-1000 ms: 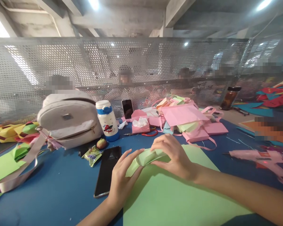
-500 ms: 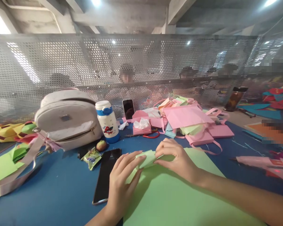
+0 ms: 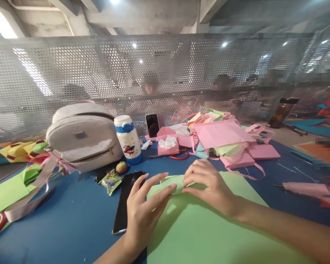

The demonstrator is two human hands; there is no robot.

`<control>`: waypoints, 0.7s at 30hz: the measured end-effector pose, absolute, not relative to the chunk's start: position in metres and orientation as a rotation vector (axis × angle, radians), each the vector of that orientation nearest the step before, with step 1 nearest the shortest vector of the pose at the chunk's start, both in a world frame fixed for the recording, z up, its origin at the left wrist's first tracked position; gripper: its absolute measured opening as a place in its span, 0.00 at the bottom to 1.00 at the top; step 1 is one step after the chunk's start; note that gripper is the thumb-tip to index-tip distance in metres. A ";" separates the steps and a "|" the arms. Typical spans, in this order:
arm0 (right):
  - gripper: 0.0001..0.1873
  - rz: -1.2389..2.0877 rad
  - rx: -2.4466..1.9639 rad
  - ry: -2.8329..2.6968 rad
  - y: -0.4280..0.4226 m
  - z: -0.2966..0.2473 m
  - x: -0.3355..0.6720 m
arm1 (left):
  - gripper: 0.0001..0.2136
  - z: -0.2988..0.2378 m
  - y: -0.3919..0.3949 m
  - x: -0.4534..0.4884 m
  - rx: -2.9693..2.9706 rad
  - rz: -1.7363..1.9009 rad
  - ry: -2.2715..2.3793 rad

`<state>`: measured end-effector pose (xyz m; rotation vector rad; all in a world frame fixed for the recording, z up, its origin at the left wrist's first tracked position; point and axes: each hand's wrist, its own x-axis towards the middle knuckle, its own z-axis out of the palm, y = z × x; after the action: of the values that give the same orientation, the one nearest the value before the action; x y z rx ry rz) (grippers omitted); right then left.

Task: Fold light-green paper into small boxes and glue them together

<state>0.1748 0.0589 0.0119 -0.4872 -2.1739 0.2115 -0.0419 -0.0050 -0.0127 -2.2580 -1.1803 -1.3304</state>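
Observation:
A large light green paper sheet (image 3: 198, 231) lies on the blue table (image 3: 66, 227) in front of me. Its far edge is folded over into a flat strip (image 3: 173, 182). My left hand (image 3: 143, 211) presses that fold with outstretched fingers near its left end. My right hand (image 3: 207, 185) rests on the fold just to the right, fingertips pinched down on the paper. A black phone (image 3: 127, 200) lies face up just left of my left hand.
Behind stand a white backpack (image 3: 81, 137), a white and blue bottle (image 3: 128, 139), a second phone (image 3: 152, 125), red scissors (image 3: 178, 156) and a pile of pink paper bags (image 3: 222, 141). A pink glue gun (image 3: 316, 190) lies at right. A perforated metal screen (image 3: 165, 77) closes the far side.
The raised green fold has been pushed down flat onto the sheet. Both hands have lowered onto it, fingers pressing along the crease.

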 end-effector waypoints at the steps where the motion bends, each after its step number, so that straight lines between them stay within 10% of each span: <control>1: 0.13 0.218 -0.488 -2.174 0.058 0.013 0.174 | 0.16 -0.012 -0.005 -0.042 -2.260 -1.328 -1.169; 21: 0.04 0.067 -0.479 -2.140 0.056 0.016 0.177 | 0.10 -0.001 0.002 -0.039 -2.254 -1.285 -1.111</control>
<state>0.1767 0.0561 0.0158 -0.4789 -2.1396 0.0674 -0.0390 0.0020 -0.0013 -2.2543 -1.1112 -1.2849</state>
